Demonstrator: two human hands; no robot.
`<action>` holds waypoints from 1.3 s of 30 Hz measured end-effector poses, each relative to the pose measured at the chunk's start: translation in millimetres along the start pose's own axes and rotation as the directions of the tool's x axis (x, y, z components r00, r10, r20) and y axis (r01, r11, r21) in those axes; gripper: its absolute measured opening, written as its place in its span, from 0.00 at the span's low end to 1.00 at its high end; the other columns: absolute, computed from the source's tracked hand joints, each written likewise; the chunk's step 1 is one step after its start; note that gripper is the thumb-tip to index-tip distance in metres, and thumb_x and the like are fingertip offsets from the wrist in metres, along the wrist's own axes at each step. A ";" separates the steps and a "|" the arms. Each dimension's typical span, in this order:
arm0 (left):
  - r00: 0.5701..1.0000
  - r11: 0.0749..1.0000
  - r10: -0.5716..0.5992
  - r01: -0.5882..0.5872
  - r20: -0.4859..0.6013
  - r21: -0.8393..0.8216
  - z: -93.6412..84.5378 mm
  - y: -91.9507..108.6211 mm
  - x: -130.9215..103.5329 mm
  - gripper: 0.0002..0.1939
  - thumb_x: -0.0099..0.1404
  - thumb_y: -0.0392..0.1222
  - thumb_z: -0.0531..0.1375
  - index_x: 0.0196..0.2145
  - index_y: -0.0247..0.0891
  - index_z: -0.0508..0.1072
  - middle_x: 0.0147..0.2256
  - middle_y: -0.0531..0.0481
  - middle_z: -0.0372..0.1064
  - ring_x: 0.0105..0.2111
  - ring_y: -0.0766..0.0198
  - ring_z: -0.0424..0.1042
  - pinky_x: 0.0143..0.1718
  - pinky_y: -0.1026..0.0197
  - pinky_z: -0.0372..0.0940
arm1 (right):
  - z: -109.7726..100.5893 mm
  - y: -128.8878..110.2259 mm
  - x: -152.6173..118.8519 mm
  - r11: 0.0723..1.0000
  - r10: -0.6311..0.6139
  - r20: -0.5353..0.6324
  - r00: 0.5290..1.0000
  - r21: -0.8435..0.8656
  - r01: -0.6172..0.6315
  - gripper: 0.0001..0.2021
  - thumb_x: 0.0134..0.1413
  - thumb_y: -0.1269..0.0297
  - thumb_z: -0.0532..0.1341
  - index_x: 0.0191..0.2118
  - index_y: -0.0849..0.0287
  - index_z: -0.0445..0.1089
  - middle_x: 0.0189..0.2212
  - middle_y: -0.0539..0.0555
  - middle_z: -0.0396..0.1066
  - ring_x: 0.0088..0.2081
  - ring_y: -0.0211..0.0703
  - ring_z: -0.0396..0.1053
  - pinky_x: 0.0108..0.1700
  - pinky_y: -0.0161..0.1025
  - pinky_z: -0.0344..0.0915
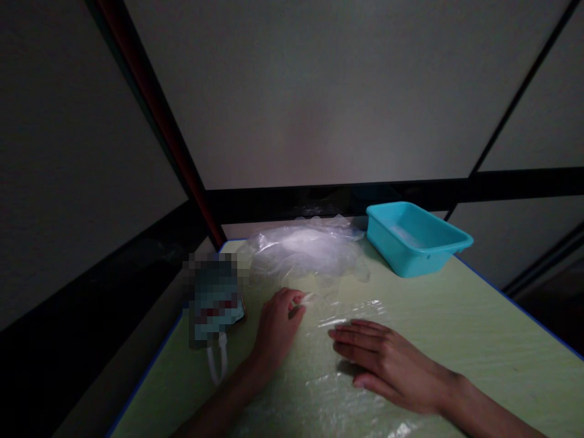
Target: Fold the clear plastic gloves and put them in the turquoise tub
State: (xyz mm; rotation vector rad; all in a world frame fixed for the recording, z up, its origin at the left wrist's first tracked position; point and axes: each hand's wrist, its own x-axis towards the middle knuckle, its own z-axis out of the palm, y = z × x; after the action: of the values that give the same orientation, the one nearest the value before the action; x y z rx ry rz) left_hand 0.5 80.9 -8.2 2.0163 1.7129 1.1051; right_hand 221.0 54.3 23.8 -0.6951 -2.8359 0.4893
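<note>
A clear plastic sheet or bag (328, 389) lies spread over the pale green table, with wrinkles that catch the light. My left hand (280, 322) pinches a gathered whitish bit of the plastic between thumb and fingertips near its far left part. To the right, my right hand (387, 362) rests palm down on the plastic, fingers stretched out toward the left and holding nothing. Beyond both hands lies a crumpled heap of clear plastic bags (305, 249).
A turquoise plastic basin (406, 243) stands at the table's back right. At the left edge is a phone-like object (216, 304), partly pixelated, with a white strap or cable (218, 362). The table (493, 340) meets a panelled wall (328, 109) behind.
</note>
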 end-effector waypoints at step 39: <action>0.773 0.825 0.438 -0.549 0.460 0.137 -18.7 33.3 -48.0 0.32 0.54 0.38 0.55 0.56 0.26 0.54 0.56 0.35 0.54 0.56 0.51 0.54 0.53 0.47 0.56 | 1.7 1.0 -1.9 0.977 0.118 0.064 0.991 -0.187 -0.104 0.30 0.60 0.49 0.43 0.60 0.67 0.47 0.60 0.62 0.46 0.60 0.48 0.44 0.60 0.56 0.36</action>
State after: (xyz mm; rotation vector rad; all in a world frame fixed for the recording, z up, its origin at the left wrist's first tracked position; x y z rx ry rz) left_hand 11.1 22.7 8.0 2.7396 1.1807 0.5090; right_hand 222.6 53.8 21.7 -0.8911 -2.9503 0.2777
